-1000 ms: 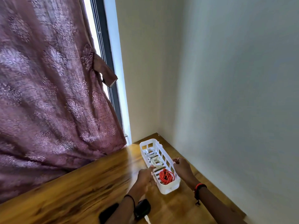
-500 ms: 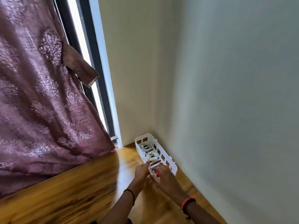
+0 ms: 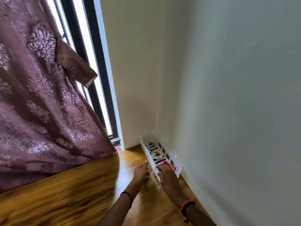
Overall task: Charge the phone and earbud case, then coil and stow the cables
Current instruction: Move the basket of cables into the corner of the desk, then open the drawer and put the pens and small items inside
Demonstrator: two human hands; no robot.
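Coiled cables sit in a row in a long white slotted plastic basket: one white coil at the far end, a second white coil in the middle, and a red coil at the near end. The basket lies in the far right corner of a glossy brown wooden table, with its long side along the pale right-hand wall. A patterned mauve curtain hangs to the table's far left edge, partly covering a dark-framed window. The left hand, with a thin black band on its wrist, lies low over the table with fingers extended, their tips at the basket's long left wall. The right hand, with a ring and a red-and-black wristband, has its fingers bent over the basket's near rim beside the red coil. Whether they grip the rim or the cable cannot be told.
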